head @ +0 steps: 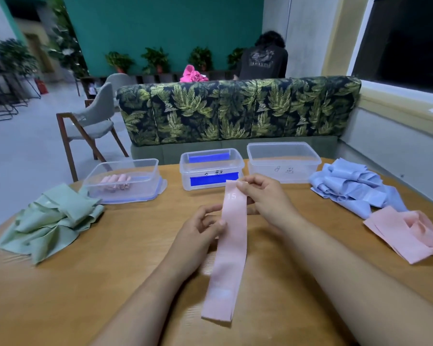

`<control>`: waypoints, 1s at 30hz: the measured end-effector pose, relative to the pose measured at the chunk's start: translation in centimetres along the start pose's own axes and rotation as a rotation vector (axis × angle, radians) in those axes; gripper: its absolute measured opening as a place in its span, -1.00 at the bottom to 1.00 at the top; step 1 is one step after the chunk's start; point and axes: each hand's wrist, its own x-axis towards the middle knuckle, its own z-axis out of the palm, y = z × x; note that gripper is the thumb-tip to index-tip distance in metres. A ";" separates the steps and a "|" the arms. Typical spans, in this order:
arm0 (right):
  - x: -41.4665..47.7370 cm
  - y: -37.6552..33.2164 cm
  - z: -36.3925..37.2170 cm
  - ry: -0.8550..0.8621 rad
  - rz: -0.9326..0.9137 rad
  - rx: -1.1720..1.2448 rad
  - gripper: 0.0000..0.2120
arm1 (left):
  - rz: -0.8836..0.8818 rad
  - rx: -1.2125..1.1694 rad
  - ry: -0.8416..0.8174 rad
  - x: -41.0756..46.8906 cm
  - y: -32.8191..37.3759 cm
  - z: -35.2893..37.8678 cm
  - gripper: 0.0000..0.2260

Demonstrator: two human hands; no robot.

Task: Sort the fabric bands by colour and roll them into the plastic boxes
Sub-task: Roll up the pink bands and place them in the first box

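Note:
A long pink fabric band marked "15" stretches over the wooden table in front of me. My right hand pinches its far top end. My left hand pinches its left edge a little lower. Three clear plastic boxes stand at the back: the left box holds several rolled pink bands, the middle box holds blue pieces, the right box looks empty. Loose bands lie in piles: green at left, blue at right, pink at near right.
A leaf-patterned sofa backs the table's far edge. A grey chair stands at the back left. A person sits behind the sofa, facing away. A wall with a window ledge runs along the right.

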 end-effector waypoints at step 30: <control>0.4 6.9 -1.5 -0.061 -0.191 -1.095 -0.58 | 0.076 0.920 0.084 0.4 -2.8 -1.2 -0.77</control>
